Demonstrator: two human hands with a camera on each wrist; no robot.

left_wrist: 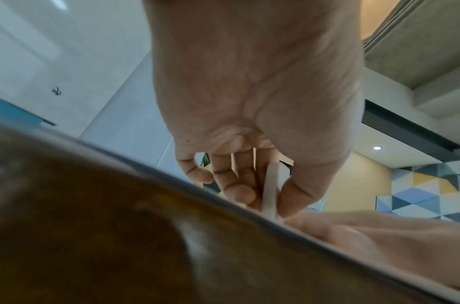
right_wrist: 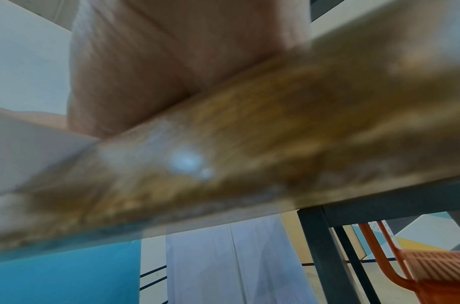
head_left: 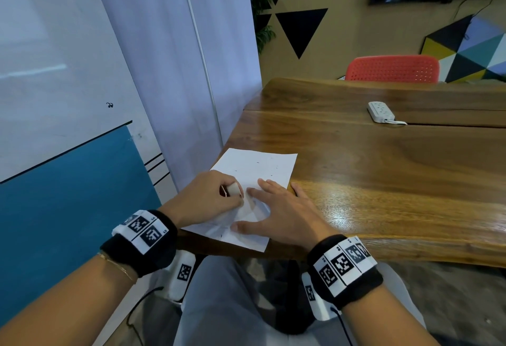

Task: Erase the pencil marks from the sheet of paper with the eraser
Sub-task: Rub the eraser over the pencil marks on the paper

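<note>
The sheet of paper (head_left: 254, 178) lies at the near left corner of the wooden bench (head_left: 383, 170), w/ its near edge about at the bench edge, prob. so both wrists can hang off the front while working.

Left hand (head_left: 208, 197) has its fingers curled round the white eraser (head_left: 232, 189), pinching it thumb vs fingers. In the left wrist view the eraser (left_wrist: 270, 193) stands roughly upright w/ its lower end down at the paper, so it looks set for rubbing, not just carried.

Right hand (head_left: 276, 214) lies flat, fingers straight and spread, holding nothing. Thumb and fingers press on the sheet just right of the eraser, little finger on bare wood. Likely reason: pin the paper so the strokes don't drag or crease it. Some creasing shows between the hands already.

Small dark specks are scattered on the far half of the sheet, and a short dark mark sits near the close edge; can't tell if they're pencil or crumbs. Judged approx mid-task.

Far right on the bench: a white power strip (head_left: 381, 111). Red chair (head_left: 393, 69) beyond the far edge.
</note>
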